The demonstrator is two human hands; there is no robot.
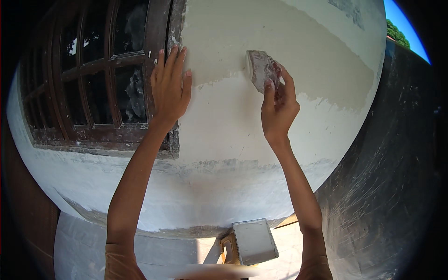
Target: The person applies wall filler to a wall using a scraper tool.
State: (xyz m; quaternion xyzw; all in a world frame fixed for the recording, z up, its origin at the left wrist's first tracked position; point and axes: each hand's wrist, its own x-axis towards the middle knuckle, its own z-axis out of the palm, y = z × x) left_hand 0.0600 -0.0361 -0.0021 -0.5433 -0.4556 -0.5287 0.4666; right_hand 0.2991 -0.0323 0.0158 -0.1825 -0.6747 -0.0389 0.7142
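Observation:
My right hand [281, 105] grips a flat, reddish-brown putty scraper [261, 70], thickly smeared with pale putty. The scraper's whitish left edge is at the wall [224, 126]; whether it touches cannot be told. Around and above it spreads a darker, damp-looking coat of putty [308, 46] with a ragged lower border. My left hand [169, 91] lies open, fingers spread upward, over the edge of the dark wooden window frame [161, 28] where it meets the wall.
The brown window [102, 60] has several dark panes and white splashes on its wood. Below stands a square board with pale putty on it [255, 241], beside a yellowish stool-like thing [228, 249]. A dark, scratched wall [373, 200] rises at the right.

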